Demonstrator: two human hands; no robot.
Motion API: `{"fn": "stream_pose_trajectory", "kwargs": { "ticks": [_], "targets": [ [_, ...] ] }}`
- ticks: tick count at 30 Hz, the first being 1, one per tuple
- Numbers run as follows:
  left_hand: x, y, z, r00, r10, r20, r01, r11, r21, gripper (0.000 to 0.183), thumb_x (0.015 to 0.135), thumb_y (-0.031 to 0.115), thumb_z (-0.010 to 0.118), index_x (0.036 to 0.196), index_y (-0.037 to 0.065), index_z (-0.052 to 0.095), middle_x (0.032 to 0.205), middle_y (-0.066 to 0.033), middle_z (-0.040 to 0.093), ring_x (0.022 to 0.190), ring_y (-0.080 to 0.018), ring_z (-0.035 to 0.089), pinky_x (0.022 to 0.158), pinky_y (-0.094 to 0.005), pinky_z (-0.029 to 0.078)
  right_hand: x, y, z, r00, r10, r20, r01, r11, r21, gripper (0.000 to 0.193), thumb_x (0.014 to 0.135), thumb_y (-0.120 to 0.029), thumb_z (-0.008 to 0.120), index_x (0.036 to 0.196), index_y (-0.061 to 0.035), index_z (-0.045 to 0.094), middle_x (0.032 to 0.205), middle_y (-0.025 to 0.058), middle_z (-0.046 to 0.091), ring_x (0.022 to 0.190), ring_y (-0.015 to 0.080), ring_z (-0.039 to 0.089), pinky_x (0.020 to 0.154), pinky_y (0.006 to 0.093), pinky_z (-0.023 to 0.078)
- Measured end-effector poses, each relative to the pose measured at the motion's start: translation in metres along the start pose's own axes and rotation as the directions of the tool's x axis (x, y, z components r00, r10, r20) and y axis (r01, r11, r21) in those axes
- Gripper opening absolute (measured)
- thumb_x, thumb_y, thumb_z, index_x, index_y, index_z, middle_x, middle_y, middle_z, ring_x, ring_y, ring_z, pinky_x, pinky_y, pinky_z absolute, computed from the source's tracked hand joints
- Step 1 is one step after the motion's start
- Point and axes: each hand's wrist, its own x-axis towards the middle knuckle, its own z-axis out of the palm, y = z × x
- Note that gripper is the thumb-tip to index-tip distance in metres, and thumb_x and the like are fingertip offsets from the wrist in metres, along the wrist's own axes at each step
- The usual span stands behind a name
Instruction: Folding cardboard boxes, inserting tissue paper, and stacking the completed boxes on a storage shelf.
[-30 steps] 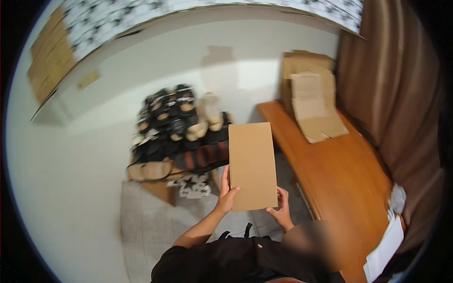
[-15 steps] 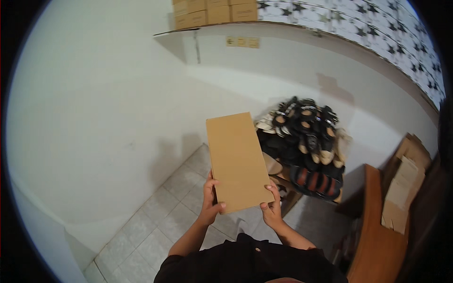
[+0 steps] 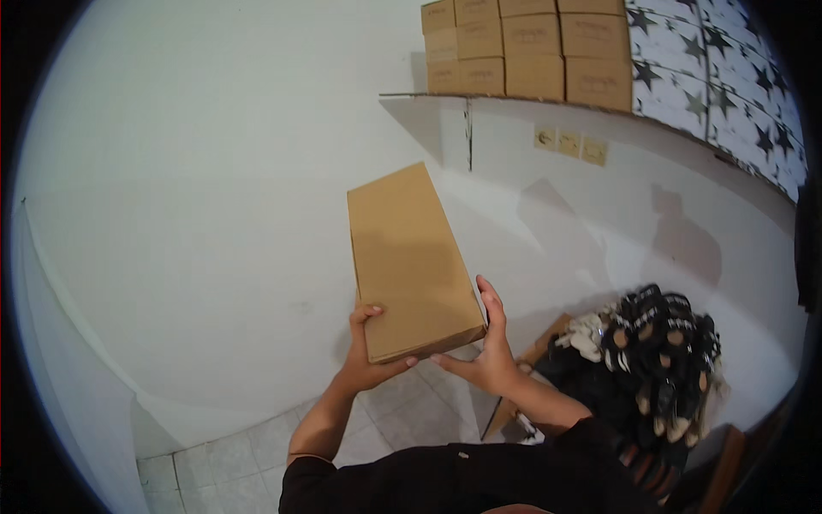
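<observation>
A plain brown cardboard box [image 3: 411, 265], closed and oblong, is held out in front of me with its far end tilted up. My left hand [image 3: 370, 349] grips its near left corner, fingers along the left side and thumb at the near edge. At the near right corner my right hand [image 3: 490, 355] supports it, its fingers up along the right side and its thumb under the near end. The underside of the box is hidden.
On the wall shelf [image 3: 548, 100], brown cardboard boxes [image 3: 533, 38] stand stacked beside white star-patterned boxes [image 3: 685, 68]. Sockets [image 3: 569, 143] sit below it. A pile of mostly black shoes [image 3: 659, 351] lies at the lower right. White fabric [image 3: 68, 360] hangs at the left.
The view has swung left and up, bringing more of the shelf in and moving the shoe pile right. The box is raised and tilted, and my right fingers have straightened along its side.
</observation>
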Motion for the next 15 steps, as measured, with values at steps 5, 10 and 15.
{"fn": "stream_pose_trajectory", "kwargs": {
  "ticks": [5,10,15],
  "targets": [
    [0.107,-0.024,-0.074,0.988,0.115,-0.102,-0.094,0.977,0.191,0.087,0.060,0.015,0.084,0.124,0.015,0.024,0.120,-0.0123,0.036,0.116,-0.0241,0.039,0.095,-0.0382,0.038,0.107,0.068,0.014,0.935,-0.247,0.255,0.321,0.896,-0.307,0.080,0.072,0.001,0.066,0.137,-0.0299,0.031,0.144,0.0203,0.012,0.129,0.0507,0.017,0.097,0.0628,0.028],
    [0.223,-0.053,-0.133,0.919,0.333,-0.212,-0.294,0.936,0.193,0.087,0.055,0.027,0.085,0.122,0.012,0.031,0.120,-0.0101,0.038,0.114,-0.0241,0.041,0.095,-0.0382,0.038,0.235,0.140,0.046,0.675,-0.698,0.240,0.577,0.296,-0.762,0.065,0.072,-0.005,0.064,0.128,-0.0340,0.047,0.142,0.0184,0.021,0.133,0.0382,0.023,0.100,0.0629,0.019],
    [0.347,-0.108,-0.188,0.777,0.584,-0.236,-0.569,0.811,0.136,0.093,0.058,0.029,0.083,0.130,0.011,0.027,0.121,-0.0110,0.039,0.115,-0.0239,0.041,0.095,-0.0372,0.038,0.353,0.181,0.063,0.482,-0.817,0.316,0.513,-0.030,-0.858,0.063,0.069,-0.009,0.069,0.124,-0.0341,0.050,0.133,0.0142,0.034,0.129,0.0285,0.031,0.101,0.0582,0.017]
  ]
}}
